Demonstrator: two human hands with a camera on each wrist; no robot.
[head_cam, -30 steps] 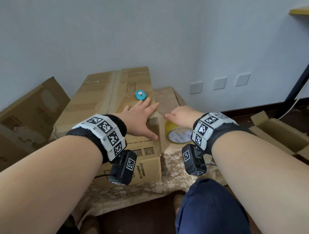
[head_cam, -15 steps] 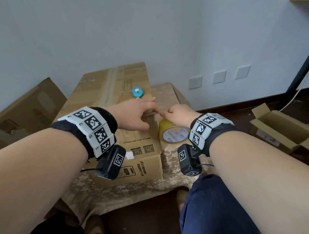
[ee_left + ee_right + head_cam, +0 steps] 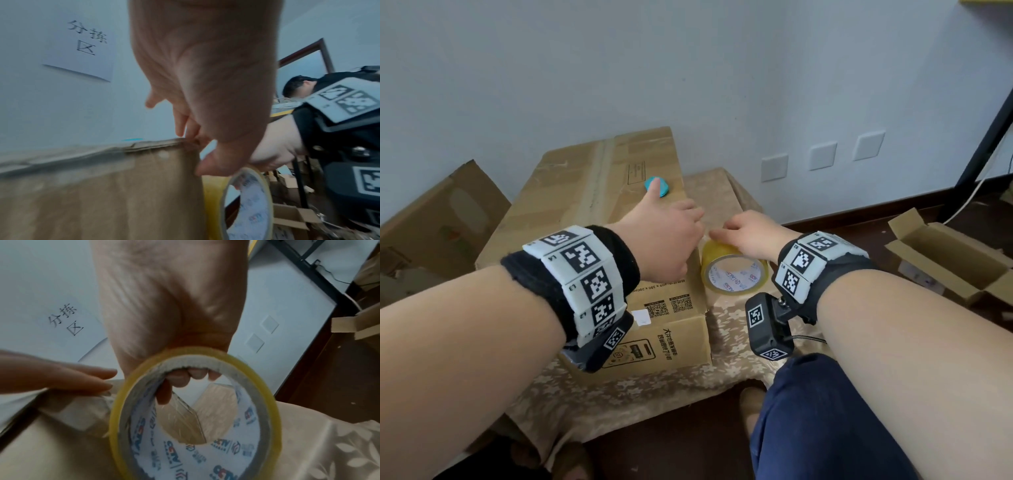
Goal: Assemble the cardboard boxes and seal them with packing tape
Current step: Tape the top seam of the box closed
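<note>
A large closed cardboard box [image 3: 585,212] lies on a cloth-covered table. My right hand [image 3: 753,233] grips a roll of yellowish packing tape [image 3: 722,253] standing right beside the box's right side. In the right wrist view its fingers curl through the roll's core [image 3: 185,464]. My left hand [image 3: 671,236] is at the box's top right edge, touching the right hand. Its fingers [image 3: 72,378] and thumb pinch the free end of a clear tape strip [image 3: 88,412] pulled from the roll, at the box's corner [image 3: 180,146].
A small turquoise object [image 3: 658,186] sits on the box top just beyond my left hand. An open small carton [image 3: 948,260] stands on the floor at right, and flattened cardboard [image 3: 438,222] leans at left. My knee [image 3: 825,411] is below the table edge [image 3: 739,329]. Another person [image 3: 298,86] is behind.
My left hand left its flat rest on the box top and slid right to the box edge, meeting the right hand at the tape roll. The right hand kept its grip on the roll.
</note>
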